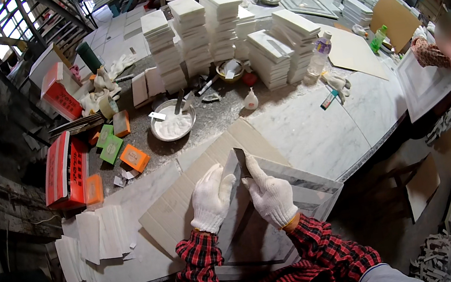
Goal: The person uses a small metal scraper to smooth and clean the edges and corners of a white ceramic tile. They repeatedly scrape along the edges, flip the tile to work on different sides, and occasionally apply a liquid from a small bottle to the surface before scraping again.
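Observation:
A framed grey-and-white marble panel [317, 192] lies tilted in front of me, its far corner over brown cardboard [177, 190]. My left hand [210, 201], in a white knit glove, is closed at the panel's left edge, thumb towards the frame. In my gloved right hand [271, 194] is a dark flat scraper blade [240, 157], the index finger stretched along it. The blade stands at the panel's far corner. My right hand hides the scraper's lower part, and the left fingertips are only partly visible.
Stacks of white stone tiles [189, 25] rise behind. A metal bowl of white paste [174, 124], small orange boxes [135, 157] and red cartons [66, 175] stand left. A bottle [319, 55] is beyond the panel. A person [430, 55] holds another framed panel [425, 80] at right.

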A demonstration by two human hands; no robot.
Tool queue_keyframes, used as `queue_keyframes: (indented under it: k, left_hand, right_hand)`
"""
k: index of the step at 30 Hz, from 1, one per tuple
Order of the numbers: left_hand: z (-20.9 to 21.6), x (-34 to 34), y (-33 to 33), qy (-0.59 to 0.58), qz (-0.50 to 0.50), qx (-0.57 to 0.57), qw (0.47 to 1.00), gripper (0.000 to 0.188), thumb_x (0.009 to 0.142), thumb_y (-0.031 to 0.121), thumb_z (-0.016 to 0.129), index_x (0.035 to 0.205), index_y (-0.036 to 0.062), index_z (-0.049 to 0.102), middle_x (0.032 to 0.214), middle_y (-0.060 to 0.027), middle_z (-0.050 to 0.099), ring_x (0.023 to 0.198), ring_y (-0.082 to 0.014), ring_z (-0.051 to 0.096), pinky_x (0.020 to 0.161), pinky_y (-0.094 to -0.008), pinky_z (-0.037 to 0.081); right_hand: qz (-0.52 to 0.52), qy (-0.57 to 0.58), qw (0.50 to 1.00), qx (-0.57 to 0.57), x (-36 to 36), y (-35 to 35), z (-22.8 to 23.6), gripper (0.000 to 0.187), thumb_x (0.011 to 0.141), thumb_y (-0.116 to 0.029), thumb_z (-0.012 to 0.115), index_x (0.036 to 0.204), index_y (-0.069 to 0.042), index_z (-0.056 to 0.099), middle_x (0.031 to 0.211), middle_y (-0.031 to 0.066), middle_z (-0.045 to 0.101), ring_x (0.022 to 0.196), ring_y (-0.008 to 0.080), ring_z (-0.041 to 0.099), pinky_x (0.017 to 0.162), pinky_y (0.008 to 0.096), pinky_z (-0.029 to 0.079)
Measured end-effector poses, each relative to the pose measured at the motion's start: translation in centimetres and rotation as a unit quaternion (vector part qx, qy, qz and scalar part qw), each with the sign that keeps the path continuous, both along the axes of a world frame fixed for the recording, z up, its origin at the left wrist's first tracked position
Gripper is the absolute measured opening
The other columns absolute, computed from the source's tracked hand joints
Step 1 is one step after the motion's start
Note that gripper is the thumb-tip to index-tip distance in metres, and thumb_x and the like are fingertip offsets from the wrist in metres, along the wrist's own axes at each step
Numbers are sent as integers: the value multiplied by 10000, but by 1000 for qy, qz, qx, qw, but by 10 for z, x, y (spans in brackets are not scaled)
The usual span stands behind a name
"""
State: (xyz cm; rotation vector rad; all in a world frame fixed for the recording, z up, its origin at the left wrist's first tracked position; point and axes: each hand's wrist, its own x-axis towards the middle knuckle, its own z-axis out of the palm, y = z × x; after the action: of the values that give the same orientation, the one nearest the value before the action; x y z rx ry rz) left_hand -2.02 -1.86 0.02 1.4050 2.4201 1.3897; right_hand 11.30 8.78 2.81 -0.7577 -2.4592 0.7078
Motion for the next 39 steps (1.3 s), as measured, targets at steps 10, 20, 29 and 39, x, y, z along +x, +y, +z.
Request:
queue_keyframes:
  k: [10,20,29,39]
  left_hand:
    - [0,-1,-1,-46,-6,31,998,393,1000,307,575,1126,-55,659,1137,-263,677,1074,-435,638,942,-472,505]
    - [-5,-1,0,-56,-6,29,998,404,1008,307,561,1111,-70,666,1160,-275,671,1102,-433,628,970,-472,489]
    - [-4,-1,-1,-72,-12,24,997,384,999,274,567,1133,-73,664,1201,-281,657,1133,-433,618,1000,-470,474]
    - [-12,-7,-4,-124,-55,36,990,525,1054,383,438,1183,-83,643,1264,-301,623,1209,-449,575,1059,-465,432]
  right_hand:
    - [-11,88,984,-156,-3,-10,-2,554,959,-225,647,1469,-74,487,781,203,685,674,343,685,626,392,525]
    - [-68,166,974,-139,-4,-29,-21,541,937,-194,676,1449,-102,526,729,189,668,611,331,668,582,369,519]
    - [-96,162,979,-83,-10,-33,-20,573,926,-198,673,1467,-113,506,661,187,633,549,349,637,535,410,502]
    - [-115,130,980,-100,-21,-40,-15,581,953,-246,641,1474,-48,478,672,197,646,544,345,647,533,413,513]
